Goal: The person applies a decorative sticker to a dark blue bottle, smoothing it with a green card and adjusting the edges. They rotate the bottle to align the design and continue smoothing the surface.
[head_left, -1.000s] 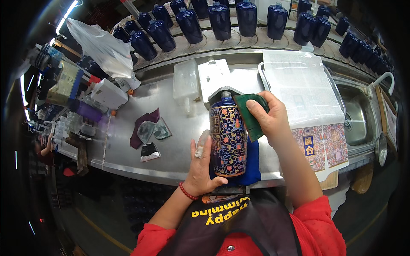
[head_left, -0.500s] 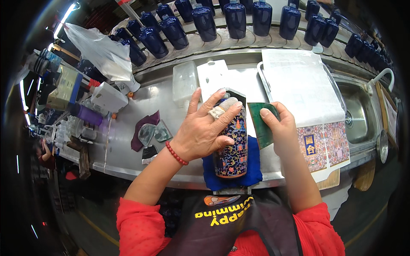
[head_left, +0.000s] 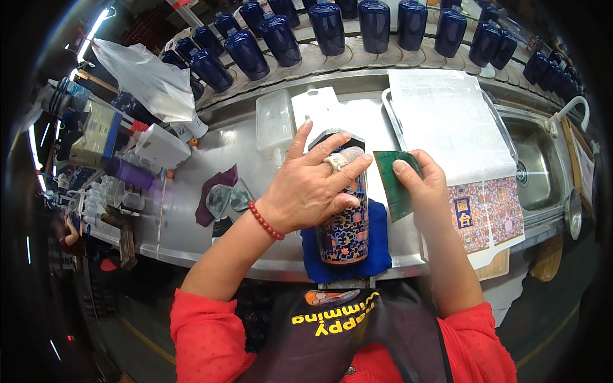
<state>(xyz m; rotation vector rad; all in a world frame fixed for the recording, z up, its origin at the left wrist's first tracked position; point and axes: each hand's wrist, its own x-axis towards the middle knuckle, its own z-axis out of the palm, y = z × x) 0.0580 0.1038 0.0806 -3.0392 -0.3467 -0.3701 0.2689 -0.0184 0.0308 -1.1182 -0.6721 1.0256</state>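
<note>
A dark blue bottle with a colourful floral pattern [head_left: 345,239] stands in front of me on a folded blue cloth [head_left: 379,239]. Over its upper part lies my left hand [head_left: 310,191], fingers spread and apart. One of its fingers wears a whitish cover, and a red bead bracelet circles the wrist. The hand hides much of the bottle's neck and shoulder. Beside the bottle, my right hand [head_left: 426,188] is closed on a thin green flexible sheet, like a scraper [head_left: 391,185], pinched between thumb and fingers. The sheet stands apart from the bottle.
Printed floral sheets [head_left: 485,214] lie at right under white paper [head_left: 447,121], near a steel sink [head_left: 533,153]. A clear plastic box [head_left: 274,121] and purple and greenish scraps [head_left: 220,198] are at left. Plain blue bottles [head_left: 373,25] line a conveyor behind.
My left hand has slid slightly right over the bottle, its fingers still spread. The right hand with the green sheet has barely moved. The bottles on the conveyor have shifted along it.
</note>
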